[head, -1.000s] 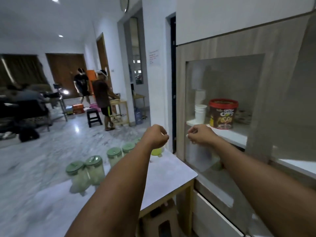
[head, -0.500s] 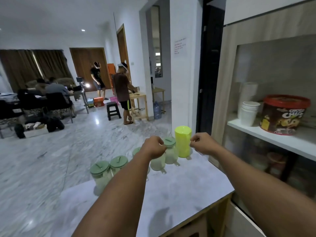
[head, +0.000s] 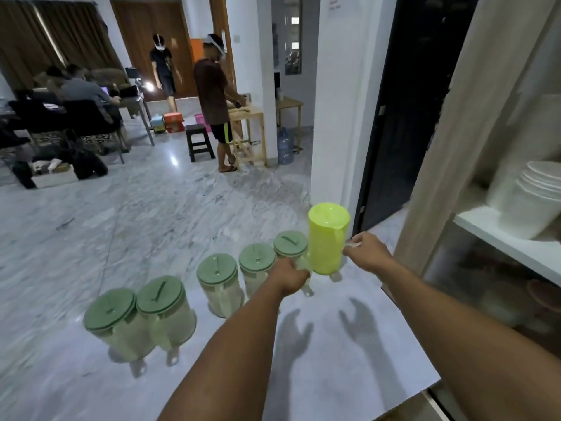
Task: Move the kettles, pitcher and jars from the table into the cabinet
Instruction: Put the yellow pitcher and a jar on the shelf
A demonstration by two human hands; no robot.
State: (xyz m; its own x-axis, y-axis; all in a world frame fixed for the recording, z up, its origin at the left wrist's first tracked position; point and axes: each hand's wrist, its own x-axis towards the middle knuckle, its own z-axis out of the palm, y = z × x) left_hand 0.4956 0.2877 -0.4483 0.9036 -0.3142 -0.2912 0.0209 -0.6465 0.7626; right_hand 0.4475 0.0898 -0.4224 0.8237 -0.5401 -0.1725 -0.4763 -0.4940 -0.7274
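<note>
Several clear jars with green lids stand in a row on the white table (head: 334, 369): the nearest pair (head: 136, 305), one in the middle (head: 217, 268), another (head: 257, 258) and the farthest (head: 290, 243). A yellow-green pitcher (head: 326, 238) stands upright at the row's right end. My left hand (head: 290, 279) grips the handle side of the farthest jar. My right hand (head: 367, 253) pinches the pale handle on the pitcher's right side. Both items still rest on the table.
The cabinet (head: 455, 117) opens at the right, with a white shelf (head: 501, 235) holding stacked white bowls (head: 534, 202). A dark doorway lies behind the pitcher. Across the marble floor, a person (head: 212, 95) stands at a wooden table; others sit far left.
The view has swung from the cabinet down to the table. Both hands moved forward: the left onto the farthest jar, the right onto the pitcher's handle.
</note>
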